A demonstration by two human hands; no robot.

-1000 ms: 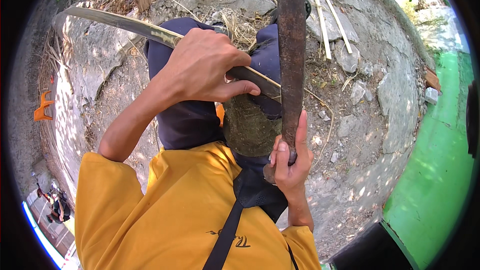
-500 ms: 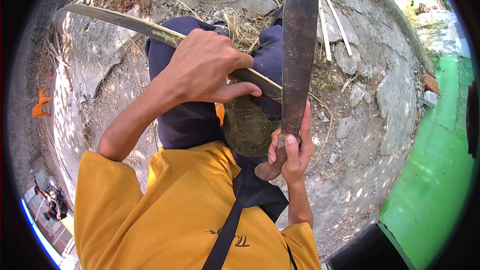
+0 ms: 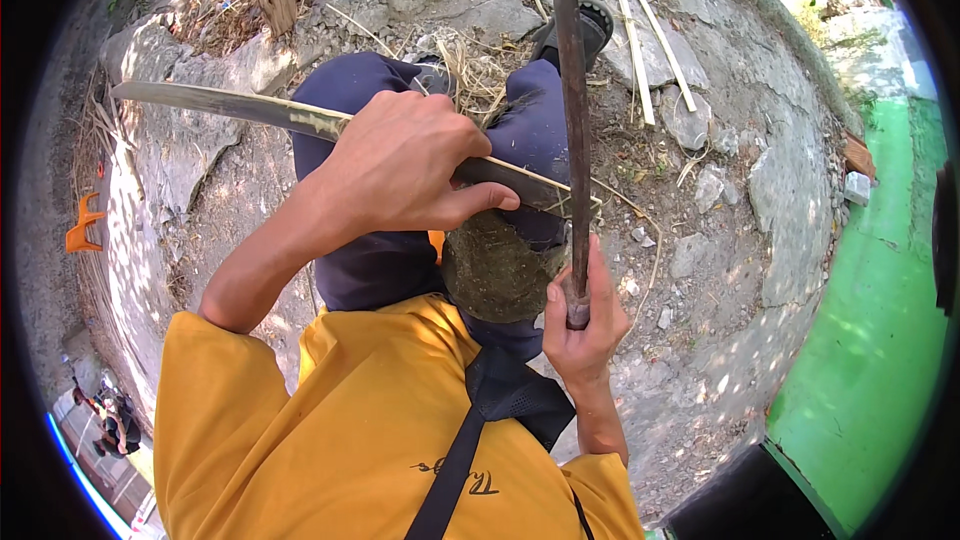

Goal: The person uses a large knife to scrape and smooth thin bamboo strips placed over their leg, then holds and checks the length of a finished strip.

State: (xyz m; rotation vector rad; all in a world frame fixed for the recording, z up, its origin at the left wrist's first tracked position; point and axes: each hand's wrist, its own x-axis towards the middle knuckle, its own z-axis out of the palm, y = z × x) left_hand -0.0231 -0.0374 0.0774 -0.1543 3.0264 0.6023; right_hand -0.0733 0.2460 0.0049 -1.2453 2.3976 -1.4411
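A long split bamboo strip point(image 3: 230, 103), dark on its face and pale along the edge, slants across my thighs. My left hand point(image 3: 415, 160) is closed over it from above, thumb along its near side. My right hand point(image 3: 588, 325) grips the handle of a machete point(image 3: 574, 110) whose dark blade points away from me, seen nearly edge-on. The blade crosses the strip's right end; whether it touches cannot be made out. Below the strip, a dark, rough, rounded pad point(image 3: 495, 275) lies over my lap.
Pale thin strips point(image 3: 630, 35) lie on the broken concrete ground ahead, near dry fibres point(image 3: 475, 70) between my feet. A wood stump point(image 3: 275, 0) stands far left, an orange chair point(image 3: 86, 223) at left. Green painted floor point(image 3: 850, 340) runs along the right. A person point(image 3: 120, 420) is at lower left.
The machete has turned from its broad face to nearly edge-on, with my right hand rolling around. My left hand and the strip have shifted slightly left.
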